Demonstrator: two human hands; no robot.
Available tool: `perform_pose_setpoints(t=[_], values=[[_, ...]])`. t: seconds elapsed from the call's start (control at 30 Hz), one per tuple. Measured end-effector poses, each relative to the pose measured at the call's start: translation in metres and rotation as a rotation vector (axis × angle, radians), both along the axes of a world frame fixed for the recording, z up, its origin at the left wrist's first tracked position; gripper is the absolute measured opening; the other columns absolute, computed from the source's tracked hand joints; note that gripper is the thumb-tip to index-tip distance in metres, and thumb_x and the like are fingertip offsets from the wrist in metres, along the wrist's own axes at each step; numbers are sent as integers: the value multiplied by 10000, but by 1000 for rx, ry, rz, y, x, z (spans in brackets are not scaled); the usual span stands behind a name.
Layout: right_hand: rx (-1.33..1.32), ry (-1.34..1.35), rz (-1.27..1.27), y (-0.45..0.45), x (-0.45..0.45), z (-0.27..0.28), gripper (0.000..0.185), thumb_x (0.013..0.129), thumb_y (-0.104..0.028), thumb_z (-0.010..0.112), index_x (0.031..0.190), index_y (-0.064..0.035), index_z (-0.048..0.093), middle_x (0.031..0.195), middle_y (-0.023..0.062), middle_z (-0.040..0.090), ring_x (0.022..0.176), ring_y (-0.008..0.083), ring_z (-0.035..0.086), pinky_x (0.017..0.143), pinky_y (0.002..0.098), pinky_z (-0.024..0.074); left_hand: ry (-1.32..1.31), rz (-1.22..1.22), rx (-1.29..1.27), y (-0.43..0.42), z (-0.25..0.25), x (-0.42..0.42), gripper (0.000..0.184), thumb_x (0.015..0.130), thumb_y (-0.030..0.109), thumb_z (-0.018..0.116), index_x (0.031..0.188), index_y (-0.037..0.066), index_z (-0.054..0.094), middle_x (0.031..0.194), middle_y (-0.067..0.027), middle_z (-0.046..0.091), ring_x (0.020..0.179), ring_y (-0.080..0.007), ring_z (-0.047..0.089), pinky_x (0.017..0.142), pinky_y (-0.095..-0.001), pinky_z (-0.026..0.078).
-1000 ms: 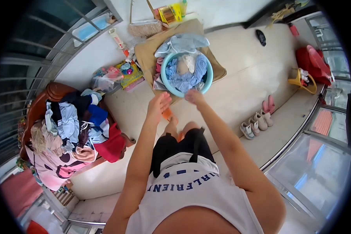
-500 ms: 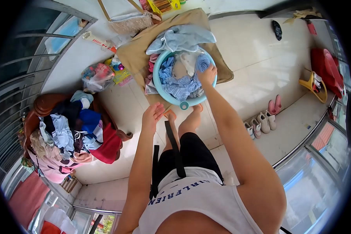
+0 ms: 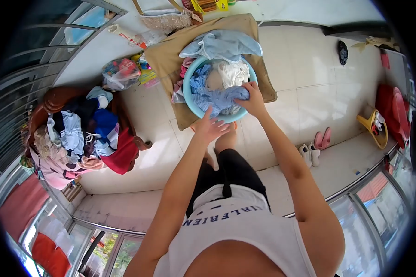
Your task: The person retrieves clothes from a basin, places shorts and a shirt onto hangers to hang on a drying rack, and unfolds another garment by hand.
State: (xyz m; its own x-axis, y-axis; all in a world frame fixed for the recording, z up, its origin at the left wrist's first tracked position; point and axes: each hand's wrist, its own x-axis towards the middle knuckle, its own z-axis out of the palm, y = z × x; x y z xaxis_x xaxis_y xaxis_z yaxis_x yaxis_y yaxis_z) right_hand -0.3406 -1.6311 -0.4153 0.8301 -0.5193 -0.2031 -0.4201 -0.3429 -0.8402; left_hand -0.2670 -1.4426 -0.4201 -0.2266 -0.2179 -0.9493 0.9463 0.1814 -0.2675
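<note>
A light blue basin [image 3: 186, 94] full of laundry stands on a brown cloth cover. Inside it, my right hand [image 3: 253, 99] is closed on the end of a blue garment [image 3: 224, 98], bunched toward the front of the basin. My left hand [image 3: 209, 127] is at the basin's near rim, fingers apart and holding nothing; whether it touches the rim I cannot tell. White clothing [image 3: 233, 73] lies at the back of the basin, beside a beige piece [image 3: 215, 81]. A pale blue mesh item [image 3: 222, 44] is draped behind the basin.
The brown cover [image 3: 164, 57] spreads under the basin. At left, a wooden chair [image 3: 62, 99] is heaped with clothes [image 3: 94, 129]. A plastic bag [image 3: 120, 74] sits near the wall. Shoes [image 3: 309, 154], pink slippers [image 3: 323, 138] and a yellow basket [image 3: 373, 127] are at right.
My right hand has drawn the blue garment toward me, uncovering more white clothing. My left hand has moved right and up to the basin's near rim.
</note>
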Motion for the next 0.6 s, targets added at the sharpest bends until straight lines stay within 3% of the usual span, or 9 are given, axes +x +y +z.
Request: perform_pose_setpoints(t=[0.07,0.13,0.27,0.3,0.33,0.4,0.47,0.53,0.6], values=[[45,-214,80,15,-11,61,397,588,-61,743,924,-47,532,995,121,481,903,291,519,793,339,439,86,43,13,-19,23,2,660,765,478,640,1194,19,436,1180,-134,494,1062,-298,507,908,-512,400],[2,-300,275,28,-21,92,399,599,-33,735,929,-46,511,1030,121,491,931,296,529,787,330,445,-292,224,-655,-32,34,-1,667,788,530,579,1215,32,458,1145,-105,531,1023,-248,525,887,-389,438],[-109,-176,195,37,-32,134,390,616,-125,755,893,-19,502,1023,122,511,842,343,552,740,320,461,-299,116,-539,-47,68,6,438,807,360,589,1108,48,530,1022,-105,596,937,-255,576,864,-406,458],[-159,-182,106,36,-31,131,360,703,-238,722,894,-11,518,953,103,553,820,287,579,705,312,464,-308,114,-547,-49,65,6,438,807,360,589,1108,48,530,1022,-105,596,937,-255,576,864,-406,458],[-162,-191,110,33,-28,129,360,703,-238,722,894,-11,518,953,103,553,820,287,579,705,312,464,-272,114,-555,-50,56,6,364,805,321,590,1049,55,541,998,-93,597,922,-243,579,845,-390,462],[950,58,-489,34,-20,126,343,785,-318,653,910,-19,538,841,70,585,795,205,598,662,289,469,-244,113,-555,-48,53,2,289,803,281,591,989,63,551,974,-81,597,907,-230,582,825,-374,466],[1453,-39,-474,30,-22,121,380,833,-344,581,1038,-25,549,832,40,624,746,143,607,684,263,475,-490,62,-454,-54,59,0,269,788,210,613,999,55,549,1011,-70,584,947,-210,568,841,-366,453],[1300,-23,-319,27,-47,61,410,841,-355,565,1103,-41,530,978,37,611,864,139,593,763,296,464,-509,51,-440,-51,83,2,285,772,130,625,1033,44,550,1052,-65,567,983,-193,550,869,-355,438],[1553,56,-200,9,-36,98,421,837,-365,568,1127,-63,522,1070,29,578,973,139,558,841,325,432,-642,23,-494,-46,102,3,324,769,101,623,1072,16,546,1041,-72,585,963,-190,566,862,-347,448]])
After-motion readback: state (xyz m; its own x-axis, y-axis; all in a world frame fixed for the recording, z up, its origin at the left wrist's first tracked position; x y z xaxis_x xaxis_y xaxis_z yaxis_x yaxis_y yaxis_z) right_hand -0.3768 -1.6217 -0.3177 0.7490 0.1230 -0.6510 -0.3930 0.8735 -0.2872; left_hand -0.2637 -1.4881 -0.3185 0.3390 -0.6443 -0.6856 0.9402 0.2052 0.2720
